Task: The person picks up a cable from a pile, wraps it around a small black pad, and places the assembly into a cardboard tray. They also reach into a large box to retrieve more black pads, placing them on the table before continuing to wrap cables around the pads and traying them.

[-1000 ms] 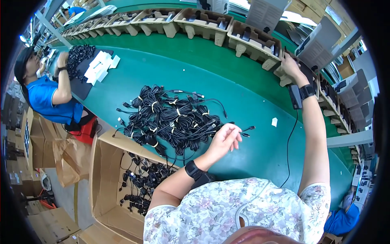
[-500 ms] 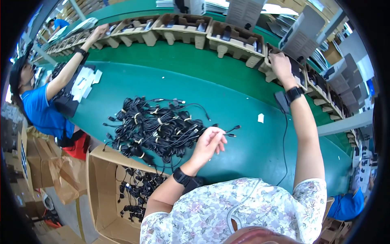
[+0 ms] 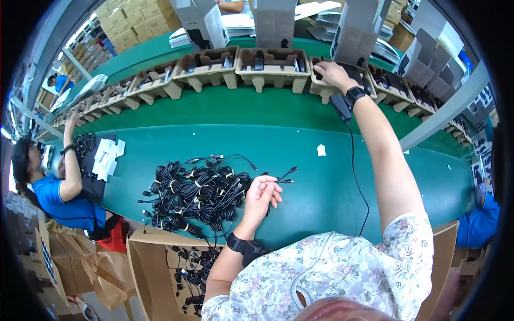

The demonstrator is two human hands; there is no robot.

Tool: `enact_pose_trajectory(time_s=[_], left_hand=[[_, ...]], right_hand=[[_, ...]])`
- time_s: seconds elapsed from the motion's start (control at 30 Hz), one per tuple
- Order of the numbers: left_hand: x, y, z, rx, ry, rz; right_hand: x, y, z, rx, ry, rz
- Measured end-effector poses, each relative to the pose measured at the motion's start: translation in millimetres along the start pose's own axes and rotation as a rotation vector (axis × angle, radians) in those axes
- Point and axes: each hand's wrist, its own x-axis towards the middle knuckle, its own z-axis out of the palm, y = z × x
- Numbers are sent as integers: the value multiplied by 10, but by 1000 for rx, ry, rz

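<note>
My left hand (image 3: 262, 193) is curled, palm partly up, at the right edge of a pile of black cables (image 3: 198, 192). It is closed on a black cable bundle (image 3: 286, 181); connector ends stick out past the fingers. My right arm stretches far forward. Its hand (image 3: 334, 75) reaches down into a brown moulded pulp tray (image 3: 323, 92), fingers bent together and tips hidden by the tray wall. What they hold cannot be made out. Dark parts lie in this tray and its neighbours. Black bands with small boxes sit on both wrists.
A row of pulp trays (image 3: 273, 77) curves along the green line. White cartons (image 3: 274, 27) stand behind it. An open cardboard box (image 3: 150, 267) with more cables is at the lower left. A person in blue (image 3: 64, 190) works at left. A grey post (image 3: 444, 109) rises at right.
My view has swung, so tray row and cable pile sit further left. My right hand stays in the tray, and my left stays curled by the pile. The co-worker's raised arm has drawn leftward.
</note>
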Motion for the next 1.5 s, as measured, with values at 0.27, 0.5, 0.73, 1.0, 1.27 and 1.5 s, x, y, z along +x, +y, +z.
enact_pose_trajectory(time_s=[0.27, 0.5, 0.73, 1.0, 1.27, 1.5], left_hand=[[35, 2, -23, 2, -32, 10], [59, 32, -13, -6, -5, -72], [13, 36, -42, 3, 29, -91], [33, 85, 12, 42, -3, -106], [10, 22, 65, 293, 15, -98], [77, -249, 184, 418, 59, -73]], right_hand=[[122, 116, 122, -218, 296, 160], [172, 58, -118, -348, 170, 26], [204, -98, -216, -649, -77, -96], [221, 413, -56, -367, -176, -69], [-867, 119, -330, -180, 313, -317], [-3948, 1190, -1302, -289, 476, -35]])
